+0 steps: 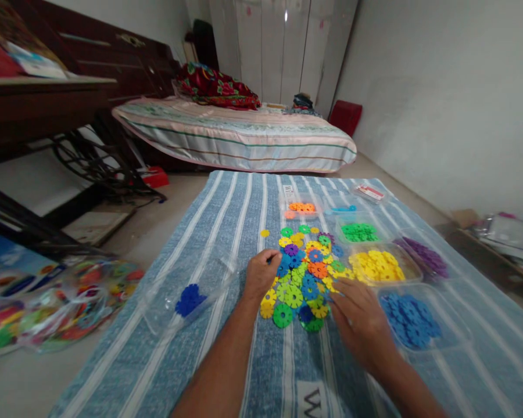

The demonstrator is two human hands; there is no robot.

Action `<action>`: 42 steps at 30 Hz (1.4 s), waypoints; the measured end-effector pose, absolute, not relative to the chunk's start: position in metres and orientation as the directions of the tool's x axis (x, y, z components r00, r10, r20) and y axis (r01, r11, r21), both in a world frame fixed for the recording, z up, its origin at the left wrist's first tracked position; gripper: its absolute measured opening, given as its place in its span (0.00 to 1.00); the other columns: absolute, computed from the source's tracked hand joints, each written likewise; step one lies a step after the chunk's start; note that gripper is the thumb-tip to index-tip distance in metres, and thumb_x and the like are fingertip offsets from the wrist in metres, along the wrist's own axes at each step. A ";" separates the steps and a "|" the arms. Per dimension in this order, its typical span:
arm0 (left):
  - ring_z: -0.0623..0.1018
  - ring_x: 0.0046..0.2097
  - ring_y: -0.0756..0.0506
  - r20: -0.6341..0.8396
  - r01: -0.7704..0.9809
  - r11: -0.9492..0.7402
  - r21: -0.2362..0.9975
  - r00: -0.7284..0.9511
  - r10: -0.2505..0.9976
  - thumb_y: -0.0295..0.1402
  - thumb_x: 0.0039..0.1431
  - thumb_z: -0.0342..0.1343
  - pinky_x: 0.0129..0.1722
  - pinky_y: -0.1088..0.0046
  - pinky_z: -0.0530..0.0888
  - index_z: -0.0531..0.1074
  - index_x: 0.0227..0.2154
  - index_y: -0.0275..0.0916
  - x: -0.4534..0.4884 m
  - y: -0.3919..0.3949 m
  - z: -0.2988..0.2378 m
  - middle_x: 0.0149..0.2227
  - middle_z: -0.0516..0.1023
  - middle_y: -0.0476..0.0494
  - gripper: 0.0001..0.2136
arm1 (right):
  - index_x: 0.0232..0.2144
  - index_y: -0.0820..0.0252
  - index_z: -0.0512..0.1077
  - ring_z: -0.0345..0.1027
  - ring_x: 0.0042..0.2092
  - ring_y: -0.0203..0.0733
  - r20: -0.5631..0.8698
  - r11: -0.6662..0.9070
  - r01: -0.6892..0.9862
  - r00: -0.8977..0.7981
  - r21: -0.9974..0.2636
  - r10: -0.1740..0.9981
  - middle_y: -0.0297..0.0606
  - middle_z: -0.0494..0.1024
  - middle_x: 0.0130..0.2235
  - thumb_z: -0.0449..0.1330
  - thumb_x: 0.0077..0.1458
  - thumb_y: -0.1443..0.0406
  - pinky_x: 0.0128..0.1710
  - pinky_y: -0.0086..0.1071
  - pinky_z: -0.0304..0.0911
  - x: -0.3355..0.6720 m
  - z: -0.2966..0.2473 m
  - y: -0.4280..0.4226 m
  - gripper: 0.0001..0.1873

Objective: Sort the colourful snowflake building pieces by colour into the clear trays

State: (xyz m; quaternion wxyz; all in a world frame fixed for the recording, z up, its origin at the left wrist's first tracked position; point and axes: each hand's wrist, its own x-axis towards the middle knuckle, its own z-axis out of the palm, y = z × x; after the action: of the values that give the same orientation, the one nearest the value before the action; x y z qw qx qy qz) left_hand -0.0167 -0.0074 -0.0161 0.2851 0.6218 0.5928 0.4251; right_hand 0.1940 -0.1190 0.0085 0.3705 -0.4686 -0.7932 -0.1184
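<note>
A mixed pile of notched plastic discs point(293, 296) in several colours lies on the striped cloth between my hands. At its left edge is my left hand point(260, 273), its fingers curled together; a small dark bit shows at the fingertips, too small to name. My right hand point(361, 306) reaches over the right edge of the pile, fingers stretched out near yellow discs, with nothing visibly held. Right of it stand clear tubs of yellow discs point(377, 266), blue discs point(409, 320), green discs point(359, 232) and purple discs point(427, 256). Dark blue discs point(190, 299) sit in a clear tub point(157, 313) at left.
Orange discs point(303, 207) and light blue pieces point(343, 209) lie in tubs at the back, near a small clear box point(369, 193). Beyond the cloth point(226, 215) is a bed point(244, 136). Bags of colourful pieces point(82, 307) lie on the floor at left.
</note>
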 end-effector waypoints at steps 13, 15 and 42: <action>0.77 0.33 0.48 0.206 0.499 -0.147 0.854 -0.066 0.976 0.34 0.54 0.51 0.37 0.74 0.72 0.77 0.26 0.39 -0.015 -0.008 -0.017 0.29 0.80 0.50 0.10 | 0.38 0.58 0.71 0.66 0.50 0.51 0.697 0.428 0.897 -0.236 -0.112 0.677 0.43 0.75 0.42 0.57 0.56 0.65 0.49 0.48 0.62 0.209 0.002 -0.159 0.06; 0.77 0.33 0.48 0.212 0.498 -0.154 0.854 -0.062 0.975 0.34 0.54 0.51 0.37 0.74 0.72 0.76 0.27 0.39 -0.015 -0.009 -0.018 0.28 0.79 0.50 0.10 | 0.39 0.58 0.71 0.63 0.53 0.51 0.651 0.496 0.850 -0.278 -0.175 0.706 0.44 0.74 0.45 0.57 0.55 0.67 0.49 0.47 0.62 0.173 -0.005 -0.155 0.07; 0.77 0.34 0.49 0.210 0.507 -0.149 0.849 -0.064 0.976 0.33 0.54 0.52 0.38 0.75 0.72 0.77 0.28 0.39 -0.016 -0.009 -0.022 0.29 0.80 0.50 0.09 | 0.35 0.57 0.72 0.69 0.46 0.43 0.644 0.540 0.668 -0.117 -0.512 0.756 0.39 0.76 0.37 0.54 0.56 0.71 0.47 0.43 0.66 0.134 -0.023 -0.135 0.08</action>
State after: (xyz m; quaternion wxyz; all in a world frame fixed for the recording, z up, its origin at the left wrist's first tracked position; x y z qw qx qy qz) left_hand -0.0157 -0.0085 -0.0221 0.2747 0.6265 0.5916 0.4267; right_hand 0.1343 -0.1352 -0.0229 0.4624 -0.4770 -0.7459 0.0477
